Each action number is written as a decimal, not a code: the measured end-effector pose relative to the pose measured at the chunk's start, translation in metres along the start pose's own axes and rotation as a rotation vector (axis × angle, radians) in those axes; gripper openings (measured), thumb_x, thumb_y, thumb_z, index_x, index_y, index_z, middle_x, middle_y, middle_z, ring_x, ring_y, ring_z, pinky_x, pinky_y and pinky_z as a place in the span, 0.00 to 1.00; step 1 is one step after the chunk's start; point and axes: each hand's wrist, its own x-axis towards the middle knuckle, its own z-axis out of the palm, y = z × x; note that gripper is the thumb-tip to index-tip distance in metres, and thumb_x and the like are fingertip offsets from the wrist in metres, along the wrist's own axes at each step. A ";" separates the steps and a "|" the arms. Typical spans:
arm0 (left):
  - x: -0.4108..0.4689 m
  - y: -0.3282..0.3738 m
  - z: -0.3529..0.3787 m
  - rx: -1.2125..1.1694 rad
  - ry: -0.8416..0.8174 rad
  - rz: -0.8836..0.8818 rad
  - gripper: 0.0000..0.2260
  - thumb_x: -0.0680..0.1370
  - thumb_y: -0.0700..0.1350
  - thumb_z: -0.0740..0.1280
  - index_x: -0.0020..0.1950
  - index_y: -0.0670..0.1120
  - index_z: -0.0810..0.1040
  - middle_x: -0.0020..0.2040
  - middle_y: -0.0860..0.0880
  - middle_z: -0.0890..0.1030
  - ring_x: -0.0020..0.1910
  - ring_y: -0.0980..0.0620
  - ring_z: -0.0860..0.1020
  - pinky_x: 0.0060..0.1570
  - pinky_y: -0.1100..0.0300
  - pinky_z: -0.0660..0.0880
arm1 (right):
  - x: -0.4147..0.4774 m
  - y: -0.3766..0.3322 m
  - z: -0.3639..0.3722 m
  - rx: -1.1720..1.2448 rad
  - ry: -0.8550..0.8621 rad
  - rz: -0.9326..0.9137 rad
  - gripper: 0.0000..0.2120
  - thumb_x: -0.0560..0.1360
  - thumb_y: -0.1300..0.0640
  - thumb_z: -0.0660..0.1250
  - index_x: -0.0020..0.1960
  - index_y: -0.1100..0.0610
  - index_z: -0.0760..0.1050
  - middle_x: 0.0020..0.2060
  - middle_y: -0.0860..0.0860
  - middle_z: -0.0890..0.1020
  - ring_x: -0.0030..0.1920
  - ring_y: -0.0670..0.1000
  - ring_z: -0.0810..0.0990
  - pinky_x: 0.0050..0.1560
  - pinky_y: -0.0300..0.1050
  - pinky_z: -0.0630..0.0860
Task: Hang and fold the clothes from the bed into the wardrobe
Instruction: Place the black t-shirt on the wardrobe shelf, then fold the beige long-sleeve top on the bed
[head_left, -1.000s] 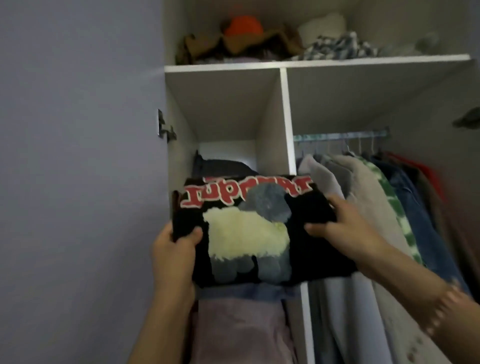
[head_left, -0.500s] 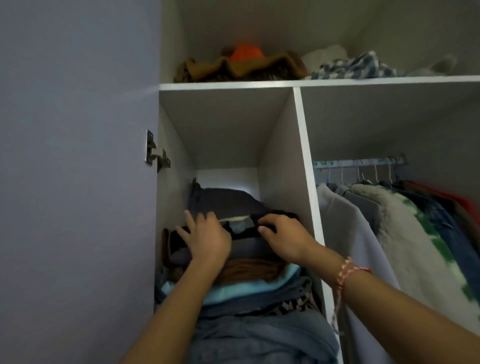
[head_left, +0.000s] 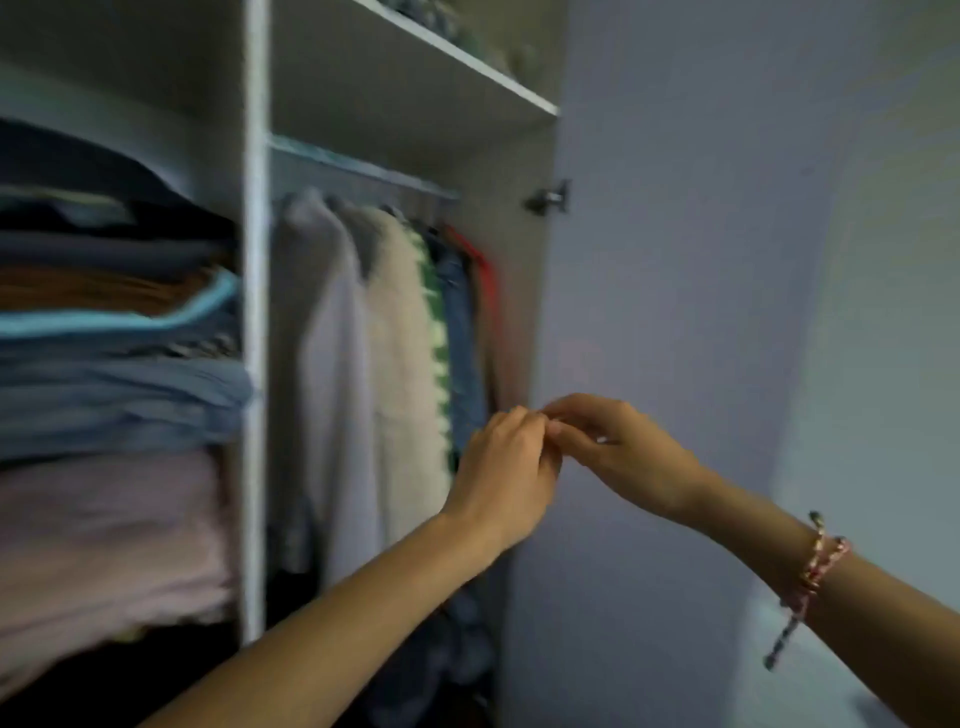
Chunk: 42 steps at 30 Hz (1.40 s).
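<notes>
Far left, in the wardrobe's (head_left: 363, 83) shelf compartment: black sheep-print sweater (head_left: 156, 221) gone from the hands that carried it a second ago; seems now to be the dark layer near the top of the folded stack (head_left: 119, 364), though blur forbids certainty; means one more piece folded and put away, with a trip back to the bed the likely next step; beneath that layer, brown, turquoise-edged, blue and pale pink folds, reaching the compartment's front edge; right of the white divider (head_left: 254, 364), under the rail (head_left: 363, 169), a row hanging shoulder to shoulder: grey garment (head_left: 322, 338), cream fleece (head_left: 400, 338), green-and-white knit (head_left: 439, 332), denim (head_left: 465, 338), something red (head_left: 480, 260) at the end; on the top shelf (head_left: 467, 62), only a blurred heap, impossible to name; further right, before the open door (head_left: 675, 312), left hand (head_left: 506, 467) and right hand (head_left: 618, 447) withdrawn from the shelf and met fingertip to fingertip; fingers of both curled inward, carrying no garment; cannot tell whether something small is pinched between them; braided bracelet (head_left: 815, 566) on the right wrist.
</notes>
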 end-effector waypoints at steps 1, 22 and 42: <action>-0.008 0.026 0.019 -0.049 -0.033 0.074 0.14 0.74 0.45 0.57 0.46 0.39 0.79 0.43 0.41 0.79 0.45 0.40 0.78 0.44 0.50 0.75 | -0.035 0.017 -0.017 -0.005 -0.007 0.078 0.08 0.78 0.55 0.62 0.53 0.54 0.78 0.44 0.48 0.82 0.42 0.43 0.79 0.47 0.35 0.73; -0.481 0.453 0.116 -0.742 -1.390 0.841 0.17 0.81 0.47 0.54 0.70 0.50 0.66 0.70 0.51 0.67 0.68 0.52 0.65 0.67 0.60 0.61 | -0.829 -0.047 0.040 -0.389 0.882 1.984 0.25 0.76 0.61 0.61 0.72 0.59 0.61 0.67 0.58 0.67 0.68 0.56 0.67 0.64 0.44 0.65; -0.518 0.463 0.258 -0.856 -2.085 0.174 0.19 0.81 0.50 0.57 0.71 0.46 0.66 0.73 0.48 0.65 0.71 0.53 0.64 0.69 0.63 0.55 | -0.847 0.085 -0.047 -0.684 0.626 1.970 0.08 0.71 0.64 0.60 0.48 0.62 0.76 0.43 0.61 0.81 0.47 0.61 0.77 0.42 0.49 0.67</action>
